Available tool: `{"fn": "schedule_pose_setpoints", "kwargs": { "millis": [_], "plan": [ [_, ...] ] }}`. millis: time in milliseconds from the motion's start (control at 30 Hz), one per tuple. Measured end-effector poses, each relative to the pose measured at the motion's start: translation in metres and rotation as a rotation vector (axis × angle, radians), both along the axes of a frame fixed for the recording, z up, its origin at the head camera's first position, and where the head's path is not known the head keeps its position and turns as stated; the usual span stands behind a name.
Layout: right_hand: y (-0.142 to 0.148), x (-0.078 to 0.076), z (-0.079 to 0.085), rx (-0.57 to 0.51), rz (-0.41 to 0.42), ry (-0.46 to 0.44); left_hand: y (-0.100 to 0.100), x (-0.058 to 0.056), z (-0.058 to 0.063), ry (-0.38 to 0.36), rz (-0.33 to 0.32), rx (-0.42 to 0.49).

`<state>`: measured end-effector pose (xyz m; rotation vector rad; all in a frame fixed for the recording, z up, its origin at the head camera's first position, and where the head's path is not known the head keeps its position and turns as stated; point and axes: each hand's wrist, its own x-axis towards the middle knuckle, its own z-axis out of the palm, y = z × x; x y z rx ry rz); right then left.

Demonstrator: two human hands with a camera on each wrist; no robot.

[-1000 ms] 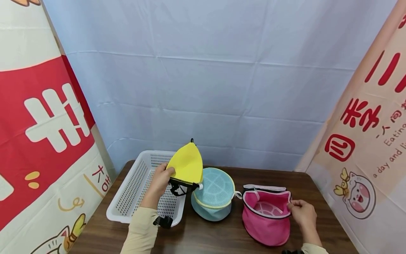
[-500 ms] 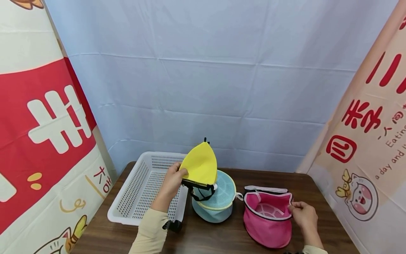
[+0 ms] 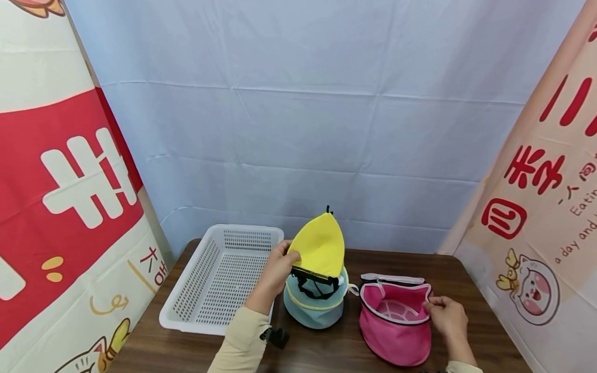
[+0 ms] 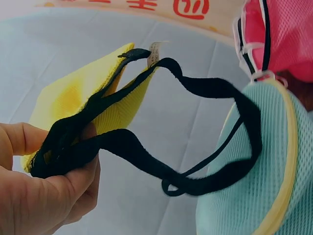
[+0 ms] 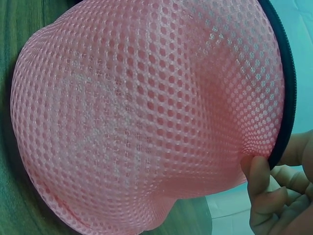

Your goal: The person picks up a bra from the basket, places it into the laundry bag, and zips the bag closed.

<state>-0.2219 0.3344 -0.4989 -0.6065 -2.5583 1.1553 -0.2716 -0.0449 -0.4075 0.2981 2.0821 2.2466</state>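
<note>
My left hand (image 3: pixel 279 269) pinches a folded yellow bikini top (image 3: pixel 322 246) by its black-trimmed lower edge. Black straps (image 4: pixel 234 176) dangle from it in a loop, and a small label shows at its edge in the left wrist view. Below and behind it stands a round light-blue mesh laundry bag (image 3: pixel 314 313) with yellow piping, its top partly hidden. My right hand (image 3: pixel 446 314) pinches the black zipper rim of a pink mesh laundry bag (image 3: pixel 396 342). The pink bag's lid is folded back, so its mouth gapes upward. Its mesh side (image 5: pixel 112 112) fills the right wrist view.
A white perforated plastic basket (image 3: pixel 188 326) stands on the left of the dark wooden table (image 3: pixel 452 269). A pale blue curtain (image 3: pixel 298 129) hangs behind the table, with printed curtains on both sides.
My left hand has carried the bikini top to the right, from over the basket's edge to over the blue laundry bag. My right hand keeps its hold on the pink bag's rim.
</note>
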Motion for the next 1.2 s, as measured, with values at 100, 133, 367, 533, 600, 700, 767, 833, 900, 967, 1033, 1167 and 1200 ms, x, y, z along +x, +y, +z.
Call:
{"fn": "schedule_pose_setpoints", "kwargs": {
  "millis": [100,133,367,533,600,700,767,833,900,967,1033,1167,1200],
  "plan": [
    [0.000,0.001,0.000,-0.004,0.000,-0.007,0.007,0.001,0.000,0.002,0.001,0.011],
    [0.000,0.001,0.000,-0.005,0.001,-0.007,0.009,0.001,-0.001,0.004,-0.002,0.022],
    [0.001,0.000,0.001,-0.007,0.003,-0.015,0.023,0.001,-0.002,-0.011,-0.040,0.062],
    [0.000,-0.001,0.002,-0.010,0.002,-0.009,0.031,0.002,-0.002,-0.018,-0.008,0.089],
    [0.000,0.000,0.002,-0.010,-0.001,-0.010,0.034,0.003,-0.001,-0.023,0.002,0.108],
    [0.000,0.000,0.001,-0.006,-0.002,-0.018,0.039,0.005,0.001,-0.030,0.008,0.127],
    [0.001,0.002,0.001,-0.003,0.000,-0.020,0.043,0.006,0.003,-0.025,0.006,0.132],
    [0.001,0.002,0.002,-0.002,0.003,-0.019,0.048,0.007,0.003,-0.025,0.002,0.138],
    [0.001,0.002,0.003,-0.004,0.005,-0.017,0.053,0.007,0.002,-0.025,-0.002,0.150],
    [0.000,0.002,0.003,-0.010,0.007,-0.020,0.057,0.007,0.000,-0.030,0.000,0.165],
    [0.000,0.002,0.004,-0.015,0.009,-0.022,0.062,0.008,-0.003,-0.034,0.005,0.179],
    [0.000,0.004,0.002,-0.019,0.018,-0.037,0.071,0.008,-0.009,-0.031,0.015,0.191],
    [0.000,0.004,0.001,-0.018,0.020,-0.037,0.073,0.007,-0.010,-0.032,0.015,0.190]
  ]
}}
